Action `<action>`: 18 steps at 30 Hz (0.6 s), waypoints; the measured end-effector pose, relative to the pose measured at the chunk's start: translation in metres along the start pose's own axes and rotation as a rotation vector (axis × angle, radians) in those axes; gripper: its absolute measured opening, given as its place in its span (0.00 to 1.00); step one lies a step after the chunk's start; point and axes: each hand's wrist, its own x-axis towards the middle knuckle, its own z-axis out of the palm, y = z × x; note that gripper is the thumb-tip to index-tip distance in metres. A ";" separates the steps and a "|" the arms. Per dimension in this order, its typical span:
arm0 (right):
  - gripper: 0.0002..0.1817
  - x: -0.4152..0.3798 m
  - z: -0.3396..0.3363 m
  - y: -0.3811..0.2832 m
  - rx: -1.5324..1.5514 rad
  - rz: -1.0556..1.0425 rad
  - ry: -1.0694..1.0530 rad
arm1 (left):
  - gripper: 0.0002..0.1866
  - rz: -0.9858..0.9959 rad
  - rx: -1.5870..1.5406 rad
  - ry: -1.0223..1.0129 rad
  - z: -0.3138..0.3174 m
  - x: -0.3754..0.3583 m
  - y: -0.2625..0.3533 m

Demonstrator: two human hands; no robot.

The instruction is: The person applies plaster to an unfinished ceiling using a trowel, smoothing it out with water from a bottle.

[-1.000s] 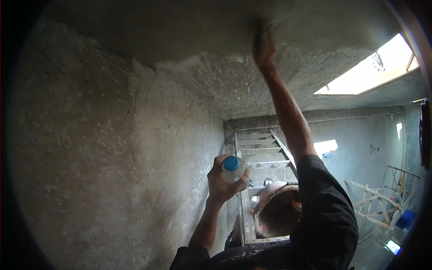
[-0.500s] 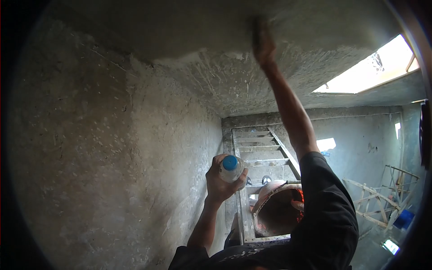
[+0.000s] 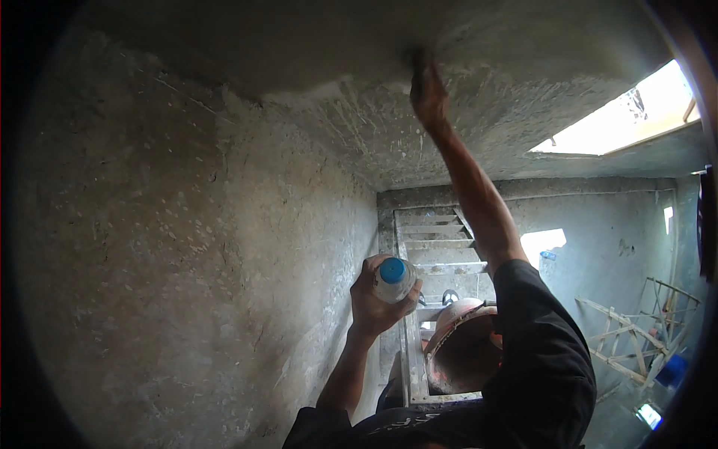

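Note:
My left hand [image 3: 376, 304] is wrapped round a clear plastic bottle [image 3: 404, 290] with a blue cap [image 3: 393, 270], held upright in front of my chest. Overhead, my right hand [image 3: 429, 97] is stretched up to the damp grey plaster [image 3: 336, 45]. Its fingers are closed over a dark edge of something blurred, pressed at the plaster; I cannot make out its kind. Below that plaster is a rougher, streaked band [image 3: 389, 135]. Under my right arm sits a round, mortar-stained bucket [image 3: 455, 367], partly hidden by my sleeve.
A ladder [image 3: 441, 268] with several rungs stands below me, with shoes [image 3: 449, 296] visible near it. A rough wall [image 3: 172, 284] rises close on my left. At right are a bright opening [image 3: 628, 120], a wooden frame [image 3: 624, 333] and a blue container [image 3: 672, 370].
My right hand has moved slightly down and left along the plaster. The left hand still holds the bottle. The view has shifted a little.

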 end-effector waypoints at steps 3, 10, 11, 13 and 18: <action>0.26 -0.015 -0.023 -0.024 0.086 0.130 -0.218 | 0.29 -0.013 -0.026 0.002 -0.002 0.000 0.000; 0.26 0.040 -0.018 -0.017 -0.086 0.426 0.273 | 0.30 0.003 -0.014 0.009 -0.002 -0.002 0.002; 0.26 0.038 -0.006 -0.020 -0.109 0.337 0.327 | 0.30 0.013 -0.019 0.007 -0.001 -0.001 0.003; 0.27 0.029 0.023 -0.045 -0.013 0.300 0.342 | 0.30 0.013 -0.016 0.002 0.000 0.000 0.005; 0.30 0.009 0.014 -0.100 0.382 0.364 0.122 | 0.28 0.062 -0.030 0.080 -0.004 0.001 0.004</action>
